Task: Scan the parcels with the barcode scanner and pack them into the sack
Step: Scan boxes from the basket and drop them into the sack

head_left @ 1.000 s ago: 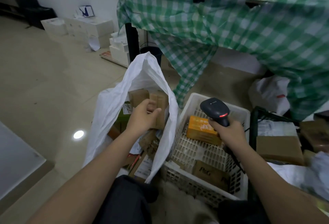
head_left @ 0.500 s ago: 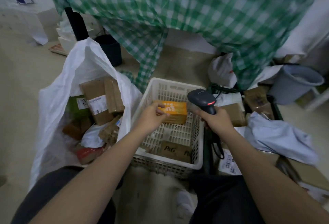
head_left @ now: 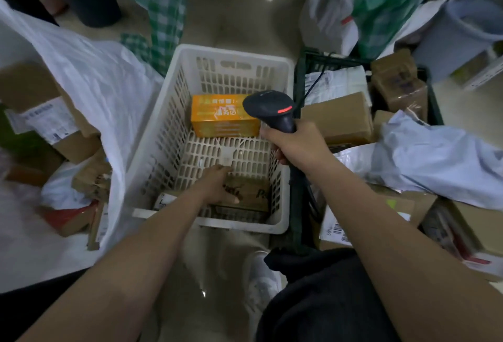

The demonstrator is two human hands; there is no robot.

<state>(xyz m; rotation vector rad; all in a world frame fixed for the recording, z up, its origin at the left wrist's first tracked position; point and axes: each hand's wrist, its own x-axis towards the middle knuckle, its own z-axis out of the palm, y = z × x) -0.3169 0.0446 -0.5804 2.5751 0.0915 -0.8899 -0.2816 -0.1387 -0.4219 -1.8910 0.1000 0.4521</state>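
Brown parcel (head_left: 246,193): lying at the near end of the white basket (head_left: 163,113), directly under the left hand; half a second ago nothing was touching it.
Left hand (head_left: 219,184): reaching down into the basket and gripping the brown parcel, fingers over its far edge and thumb along its near side. Half a second ago it was touching the orange box, and a second ago it was up at the mouth of the sack.
Orange box (head_left: 224,120): sitting at the far end of the basket, beyond the left hand and just left of the scanner head, now with no hand on it.
Right hand (head_left: 298,144): curling round the handle of the barcode scanner (head_left: 269,109), holding it over the basket's right rim as it was in both earlier frames; the red strip on the head is glowing.
White sack (head_left: 103,80): gaping open to the left of the left arm, with boxed parcels showing inside.
Dark crate (head_left: 299,75): standing to the right of the right hand, holding brown boxes and pale mailer bags.
Camera: now tipping further down than before, so the green checked cloth (head_left: 152,1) is showing only along the top edge.
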